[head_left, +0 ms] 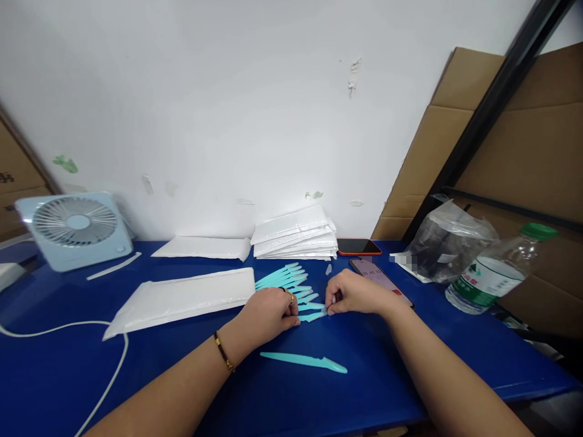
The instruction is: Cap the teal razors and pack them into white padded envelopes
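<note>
Both my hands meet over a turquoise razor-like stick [311,316] on the blue table [273,400]. My left hand [268,314], with a ring and a gold bracelet, is closed on its handle end. My right hand [354,294] pinches the small clear cap at its other end. Behind them a fan of several more turquoise sticks [285,278] lies on the table. One single turquoise stick [304,362] lies apart, nearer to me. A small clear cap [328,269] sits just beyond the hands.
A white padded mailer [182,300] lies to the left, another mailer [203,247] and a stack of mailers [295,237] at the wall. Two phones [359,246] [387,283], a plastic bag [449,243], a water bottle [494,270], a small fan [75,229] and a white cable [112,370] surround the area.
</note>
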### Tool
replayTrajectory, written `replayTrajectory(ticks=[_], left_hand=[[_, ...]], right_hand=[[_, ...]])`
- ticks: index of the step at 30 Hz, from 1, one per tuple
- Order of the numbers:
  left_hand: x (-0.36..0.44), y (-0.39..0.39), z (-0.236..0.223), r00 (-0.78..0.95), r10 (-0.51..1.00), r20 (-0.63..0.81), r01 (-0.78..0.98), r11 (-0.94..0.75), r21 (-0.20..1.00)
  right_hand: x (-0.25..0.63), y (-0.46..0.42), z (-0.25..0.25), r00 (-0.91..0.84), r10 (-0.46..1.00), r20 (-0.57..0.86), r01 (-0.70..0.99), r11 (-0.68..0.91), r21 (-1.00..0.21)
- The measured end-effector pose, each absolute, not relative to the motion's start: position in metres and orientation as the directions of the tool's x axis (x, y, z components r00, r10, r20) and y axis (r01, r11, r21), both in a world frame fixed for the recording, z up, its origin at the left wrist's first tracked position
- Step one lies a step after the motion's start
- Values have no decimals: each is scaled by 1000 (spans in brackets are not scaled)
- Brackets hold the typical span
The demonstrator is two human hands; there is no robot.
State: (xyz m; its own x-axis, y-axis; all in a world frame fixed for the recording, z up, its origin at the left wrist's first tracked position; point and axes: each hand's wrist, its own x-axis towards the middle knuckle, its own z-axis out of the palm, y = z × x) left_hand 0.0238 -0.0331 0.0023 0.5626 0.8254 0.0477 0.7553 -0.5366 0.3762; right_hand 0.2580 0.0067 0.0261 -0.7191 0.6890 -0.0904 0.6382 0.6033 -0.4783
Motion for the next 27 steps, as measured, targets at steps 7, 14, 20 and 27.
replayTrajectory(ticks=[7,14,20,27], left_hand=[[23,-30,-1,546,836,58,774,-530,346],[25,-52,20,679,734,16,649,-611,454],[31,-56,15,684,726,-63,668,-590,453],[29,-47,10,587,809,-4,747,-540,387]], right_hand=[[241,4,21,-758,651,40,559,681,-473],[267,44,0,-571,770,285,728,635,-257],[265,39,5,-537,818,206,785,574,-234],[289,28,17,-493,869,-36,835,461,-299]])
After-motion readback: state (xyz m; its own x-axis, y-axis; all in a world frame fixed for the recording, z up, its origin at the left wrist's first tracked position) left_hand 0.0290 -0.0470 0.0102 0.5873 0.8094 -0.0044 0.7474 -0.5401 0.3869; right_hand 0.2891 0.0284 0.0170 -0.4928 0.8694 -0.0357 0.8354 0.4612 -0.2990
